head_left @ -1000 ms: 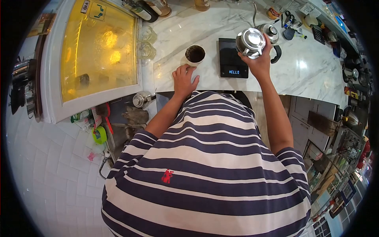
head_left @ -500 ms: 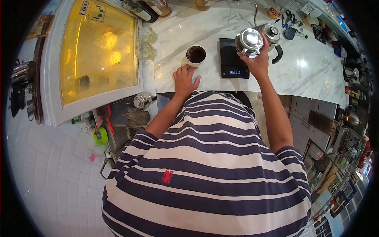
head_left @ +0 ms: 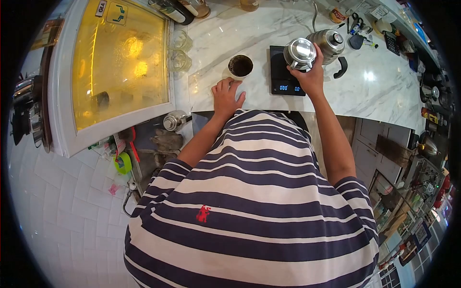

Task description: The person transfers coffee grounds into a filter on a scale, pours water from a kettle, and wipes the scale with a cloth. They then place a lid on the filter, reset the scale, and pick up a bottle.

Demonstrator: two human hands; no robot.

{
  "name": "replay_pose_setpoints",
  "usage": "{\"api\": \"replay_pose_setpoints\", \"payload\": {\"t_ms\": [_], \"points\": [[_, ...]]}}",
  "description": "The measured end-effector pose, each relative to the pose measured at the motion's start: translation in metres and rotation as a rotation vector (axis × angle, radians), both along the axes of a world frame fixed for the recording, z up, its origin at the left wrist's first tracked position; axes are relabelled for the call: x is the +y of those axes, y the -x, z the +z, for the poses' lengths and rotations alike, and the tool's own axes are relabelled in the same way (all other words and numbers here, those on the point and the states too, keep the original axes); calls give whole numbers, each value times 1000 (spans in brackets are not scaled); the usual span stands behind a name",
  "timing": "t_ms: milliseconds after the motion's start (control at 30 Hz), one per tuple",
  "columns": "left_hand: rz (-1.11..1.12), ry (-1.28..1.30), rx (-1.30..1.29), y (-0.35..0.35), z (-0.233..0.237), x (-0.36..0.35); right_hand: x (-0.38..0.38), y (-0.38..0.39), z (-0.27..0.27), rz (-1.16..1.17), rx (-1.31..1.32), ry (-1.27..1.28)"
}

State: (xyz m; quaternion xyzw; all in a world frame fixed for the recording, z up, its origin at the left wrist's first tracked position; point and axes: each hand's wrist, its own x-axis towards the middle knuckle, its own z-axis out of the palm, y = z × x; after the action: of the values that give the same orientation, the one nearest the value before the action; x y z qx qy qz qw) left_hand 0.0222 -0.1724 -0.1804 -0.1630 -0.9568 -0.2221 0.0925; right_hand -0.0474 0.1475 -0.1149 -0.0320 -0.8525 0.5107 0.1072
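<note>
My right hand is closed on a shiny metal pot with a lid, held over the right part of a black digital scale. Blue digits glow on the scale's display. My left hand rests on the marble counter with its fingers apart, the fingertips close to a white cup of dark grounds; whether they touch it is hard to tell. Just right of the held pot stands a steel gooseneck kettle with a black handle.
A yellow-paned door stands at the left, with glass cups beside it. Bottles are at the back left. Scissors, a calculator and jars line the back right of the counter.
The scale's display has gone from HELLO to zeros. My right hand and the metal pot have shifted slightly left. My left hand has hardly moved.
</note>
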Motion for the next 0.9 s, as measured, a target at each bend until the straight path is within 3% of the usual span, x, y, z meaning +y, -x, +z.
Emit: {"api": "replay_pose_setpoints", "payload": {"t_ms": [500, 600, 900], "points": [[-2, 4, 20, 0, 1, 1, -3, -2, -6, 17, -18, 61], [7, -7, 15, 0, -1, 1, 5, -4, -12, 22, -35, -33], [14, -6, -17, -1, 2, 2, 47, -55, 9, -10, -225, 92]]}}
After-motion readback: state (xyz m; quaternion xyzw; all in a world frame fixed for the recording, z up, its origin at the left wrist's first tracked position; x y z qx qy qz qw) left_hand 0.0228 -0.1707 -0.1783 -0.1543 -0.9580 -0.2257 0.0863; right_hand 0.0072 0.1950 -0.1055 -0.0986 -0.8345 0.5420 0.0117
